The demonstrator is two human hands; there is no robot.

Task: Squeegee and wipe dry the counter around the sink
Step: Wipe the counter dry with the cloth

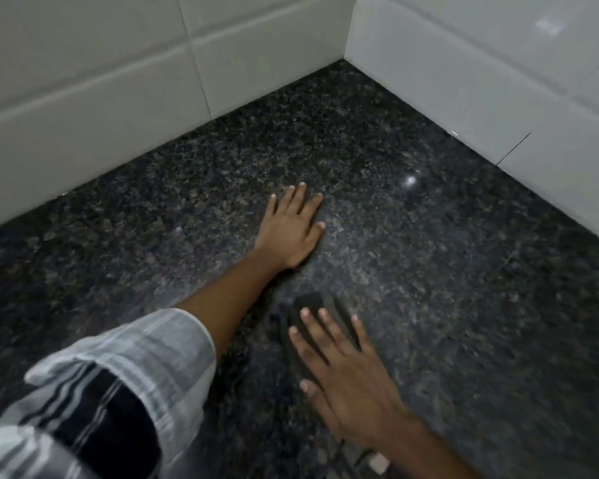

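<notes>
Striped sleeve (125,385) nearest. Left hand (289,229) laid flat, fingers together, on counter (464,288); right hand (339,361), fingers spread, pressed on dark cloth (310,302) nearer than it. Wiping judged underway; wall corner (346,58) judged next.

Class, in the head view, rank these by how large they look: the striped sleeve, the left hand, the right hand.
1. striped sleeve
2. right hand
3. left hand

The right hand is nearer the camera, so the hands' true sizes likely match.
</notes>
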